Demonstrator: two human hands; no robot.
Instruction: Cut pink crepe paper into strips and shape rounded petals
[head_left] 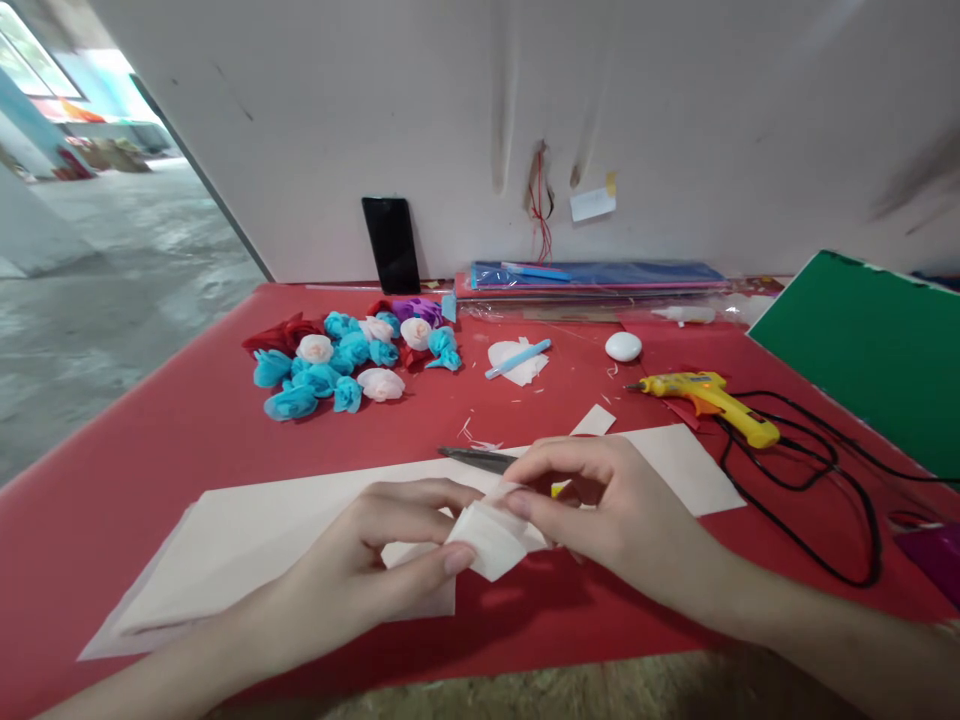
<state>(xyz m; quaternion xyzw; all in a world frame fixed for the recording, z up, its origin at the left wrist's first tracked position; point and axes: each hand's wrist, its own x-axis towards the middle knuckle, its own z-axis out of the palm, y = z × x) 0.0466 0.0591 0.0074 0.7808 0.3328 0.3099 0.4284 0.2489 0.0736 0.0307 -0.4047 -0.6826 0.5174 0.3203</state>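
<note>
Between my two hands is a small folded piece of cream paper (491,543), held above the front part of the red table. My left hand (390,545) pinches its left side between thumb and fingers. At its upper right edge, my right hand (600,500) grips the same paper with thumb and forefinger. Long cream paper sheets (262,540) lie beneath and behind my hands. The dark blades of a pair of scissors (476,458) point left just behind my right hand, which hides most of the handles.
Blue, white, red and purple paper flowers (337,360) are heaped at the back left. A yellow glue gun (709,400) with a looping black cord lies right, near a white egg-shaped object (623,347). A phone (391,245) leans on the wall; a green board (862,360) stands right.
</note>
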